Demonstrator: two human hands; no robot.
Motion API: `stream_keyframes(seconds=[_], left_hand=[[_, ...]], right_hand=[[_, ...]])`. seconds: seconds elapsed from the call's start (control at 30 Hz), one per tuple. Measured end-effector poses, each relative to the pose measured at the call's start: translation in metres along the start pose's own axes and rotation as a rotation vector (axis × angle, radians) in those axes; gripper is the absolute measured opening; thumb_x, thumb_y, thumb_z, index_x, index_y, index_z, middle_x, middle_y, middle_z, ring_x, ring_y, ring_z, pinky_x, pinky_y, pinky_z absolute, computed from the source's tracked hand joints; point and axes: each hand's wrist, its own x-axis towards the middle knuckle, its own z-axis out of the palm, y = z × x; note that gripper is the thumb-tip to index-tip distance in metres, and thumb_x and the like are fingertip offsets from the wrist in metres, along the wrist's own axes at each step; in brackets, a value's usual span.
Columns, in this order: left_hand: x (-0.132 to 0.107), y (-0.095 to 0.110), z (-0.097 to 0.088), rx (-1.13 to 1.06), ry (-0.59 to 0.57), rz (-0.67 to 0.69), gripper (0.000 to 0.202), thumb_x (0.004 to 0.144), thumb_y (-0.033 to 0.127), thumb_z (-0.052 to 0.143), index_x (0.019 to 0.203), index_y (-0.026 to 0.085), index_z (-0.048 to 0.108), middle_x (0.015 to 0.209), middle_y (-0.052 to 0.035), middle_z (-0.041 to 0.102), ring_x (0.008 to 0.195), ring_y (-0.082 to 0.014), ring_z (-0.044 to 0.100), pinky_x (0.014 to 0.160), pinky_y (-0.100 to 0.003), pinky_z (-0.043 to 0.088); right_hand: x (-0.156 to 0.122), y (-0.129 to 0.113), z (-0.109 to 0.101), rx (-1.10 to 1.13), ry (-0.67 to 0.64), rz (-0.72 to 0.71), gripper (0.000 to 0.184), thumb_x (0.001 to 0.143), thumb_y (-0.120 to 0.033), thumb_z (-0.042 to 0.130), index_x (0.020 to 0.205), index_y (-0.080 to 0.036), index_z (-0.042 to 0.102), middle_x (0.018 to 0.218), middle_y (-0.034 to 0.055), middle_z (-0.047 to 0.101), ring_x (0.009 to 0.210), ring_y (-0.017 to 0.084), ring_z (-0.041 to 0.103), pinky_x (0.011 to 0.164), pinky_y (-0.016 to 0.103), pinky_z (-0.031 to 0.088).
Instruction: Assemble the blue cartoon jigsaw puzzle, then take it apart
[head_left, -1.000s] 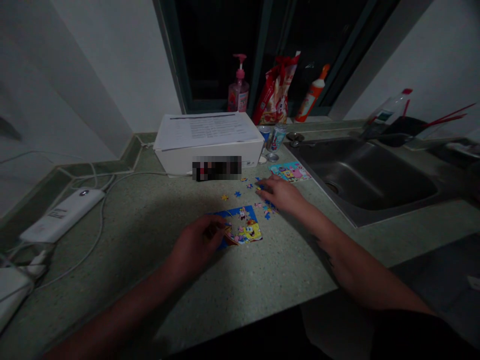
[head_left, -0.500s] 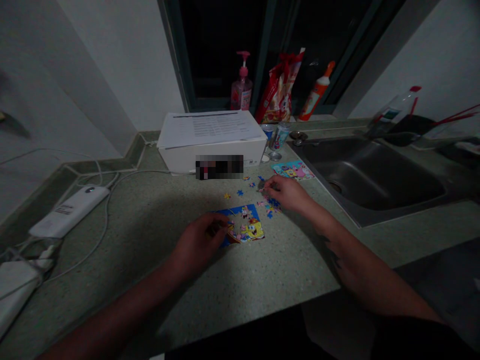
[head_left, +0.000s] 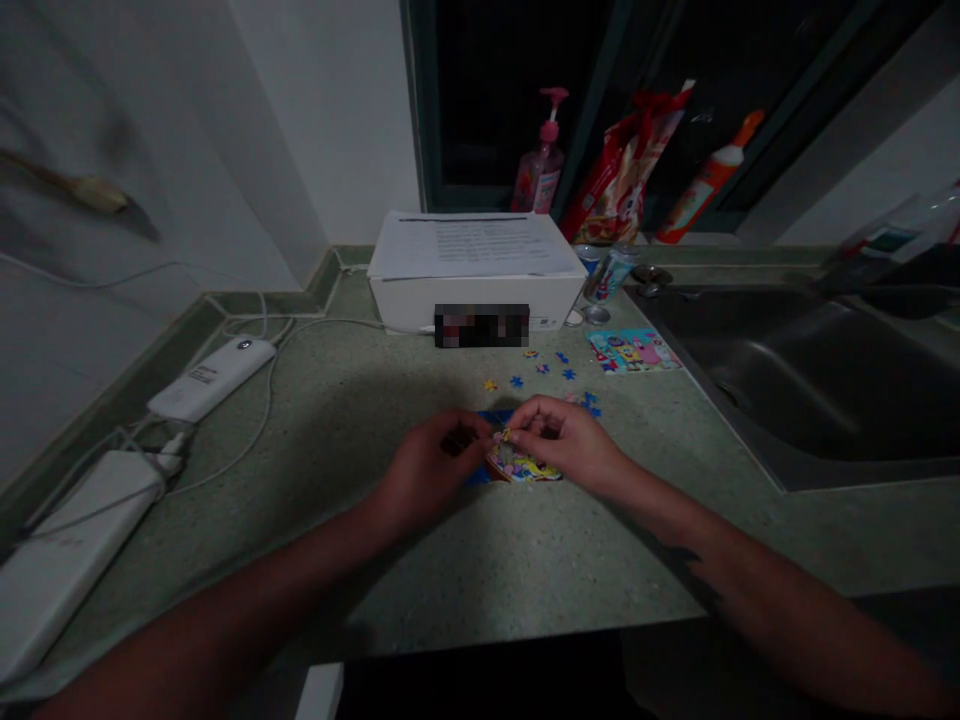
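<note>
A small cartoon jigsaw puzzle [head_left: 521,466] lies on the speckled green countertop [head_left: 352,400], partly hidden under both hands. My left hand [head_left: 431,460] rests curled at its left edge, and what its fingers hold is hidden. My right hand [head_left: 562,442] pinches a small puzzle piece [head_left: 505,436] between its fingertips, just above the puzzle and touching my left fingers. Several loose blue and yellow pieces [head_left: 540,368] are scattered behind my hands. Further right lies a printed picture card [head_left: 632,350].
A white box [head_left: 476,290] topped with printed papers stands behind the pieces. A steel sink [head_left: 795,380] is set into the counter on the right. White power banks [head_left: 212,378] and cables lie on the left. A pump bottle [head_left: 540,165] and a red bag [head_left: 622,175] stand on the sill.
My right hand has moved left from the loose pieces to the puzzle and now meets my left hand. The whole view has shifted, with the sink further right.
</note>
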Motion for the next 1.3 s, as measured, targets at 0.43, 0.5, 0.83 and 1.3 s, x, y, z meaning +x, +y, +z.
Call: stream_keyframes(seconds=[0.43,0.5,0.83,1.3], left_hand=[[0.004,-0.006,0.000,-0.054,-0.014,-0.061,0.006,0.086,0.029,0.066,0.088,0.023,0.068,0.088,-0.0053,0.077,0.081,-0.0214,0.074,0.075,-0.039,0.063],[0.004,-0.006,0.000,-0.064,-0.018,-0.065,0.006,0.086,0.029,0.066,0.088,0.023,0.068,0.088,-0.0053,0.077,0.081,-0.0212,0.073,0.075,-0.038,0.062],[0.002,-0.011,-0.003,0.182,0.012,0.066,0.012,0.089,0.025,0.063,0.099,0.024,0.070,0.090,-0.0058,0.076,0.078,-0.0217,0.071,0.073,-0.039,0.059],[0.000,-0.006,0.003,0.146,-0.130,-0.013,0.018,0.091,0.031,0.065,0.103,0.020,0.074,0.093,-0.0061,0.078,0.079,-0.0200,0.071,0.074,-0.034,0.056]], right_hand=[[-0.007,-0.005,-0.007,-0.325,-0.014,-0.400,0.011,0.098,-0.026,0.064,0.105,-0.024,0.071,0.109,0.0047,0.070,0.074,0.012,0.061,0.070,0.030,0.051],[-0.007,-0.007,-0.009,-0.358,-0.020,-0.441,0.012,0.099,-0.025,0.063,0.107,-0.024,0.070,0.113,0.0058,0.069,0.079,0.014,0.063,0.072,0.030,0.053],[-0.007,-0.007,-0.024,-0.553,-0.104,-0.397,0.011,0.096,-0.022,0.063,0.103,-0.023,0.071,0.107,0.0049,0.067,0.084,0.015,0.064,0.076,0.030,0.051],[-0.008,-0.009,-0.023,-0.462,-0.079,-0.450,0.011,0.094,-0.020,0.065,0.103,-0.023,0.069,0.104,0.0037,0.066,0.078,0.013,0.063,0.070,0.028,0.050]])
